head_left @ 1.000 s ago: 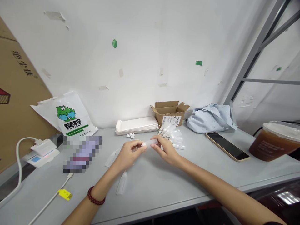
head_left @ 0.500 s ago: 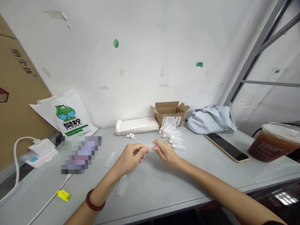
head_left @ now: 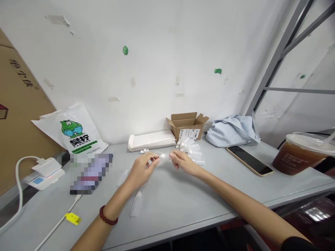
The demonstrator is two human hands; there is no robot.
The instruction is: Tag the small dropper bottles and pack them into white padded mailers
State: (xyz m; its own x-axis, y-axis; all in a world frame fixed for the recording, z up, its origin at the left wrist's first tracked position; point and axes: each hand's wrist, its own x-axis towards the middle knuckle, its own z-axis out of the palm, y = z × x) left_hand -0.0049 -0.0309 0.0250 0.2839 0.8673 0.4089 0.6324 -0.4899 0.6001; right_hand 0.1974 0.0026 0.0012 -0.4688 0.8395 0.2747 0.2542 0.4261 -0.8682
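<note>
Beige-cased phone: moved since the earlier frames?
No. Against the open cardboard box, the beige-cased phone keeps its place; both shift slightly left in the view together.

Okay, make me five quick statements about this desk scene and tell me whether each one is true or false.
1. The left hand has a dark red bracelet at its wrist. True.
2. The small cardboard box is closed. False: it stands open.
3. Translucent sleeves lie fanned out in front of the box. True.
4. The black-screened phone lies right of the drink cup. False: in the picture it lies left of it.
5. The right hand is close to the left hand. True.
</note>
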